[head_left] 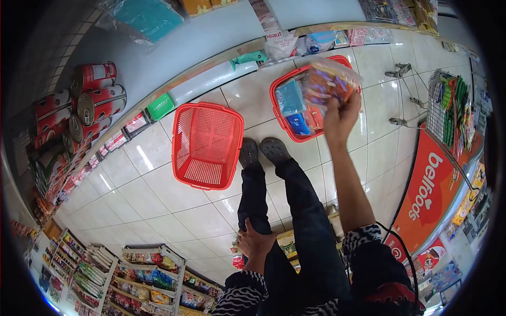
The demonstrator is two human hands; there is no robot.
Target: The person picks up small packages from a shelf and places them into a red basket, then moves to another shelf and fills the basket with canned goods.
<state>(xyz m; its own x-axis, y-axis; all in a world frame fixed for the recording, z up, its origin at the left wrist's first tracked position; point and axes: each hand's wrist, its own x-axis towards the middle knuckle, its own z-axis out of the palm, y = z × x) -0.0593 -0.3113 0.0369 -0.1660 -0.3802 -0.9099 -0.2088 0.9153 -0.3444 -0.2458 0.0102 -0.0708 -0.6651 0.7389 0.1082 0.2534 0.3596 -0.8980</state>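
The right hand [341,120] is holding a wrapped packet [328,81] over the red basket [304,139] at one o'clock; the left hand [256,239] is clasping the left knee [252,209].

We class the left basket [211,139] as moulded plastic, smooth and semi-gloss, with perforated walls; the right basket [274,102] shows the same finish at its rim. We note clear, glossy plastic film on the packet [327,79]. The floor [184,221] is smooth, polished tile. We identify metal in the cans [95,108], with glossy printed sides, and in the wire trolley [436,113]. The trousers [305,195] are matt cloth; the clogs [274,150] appear to be matt plastic, though shade obscures them.
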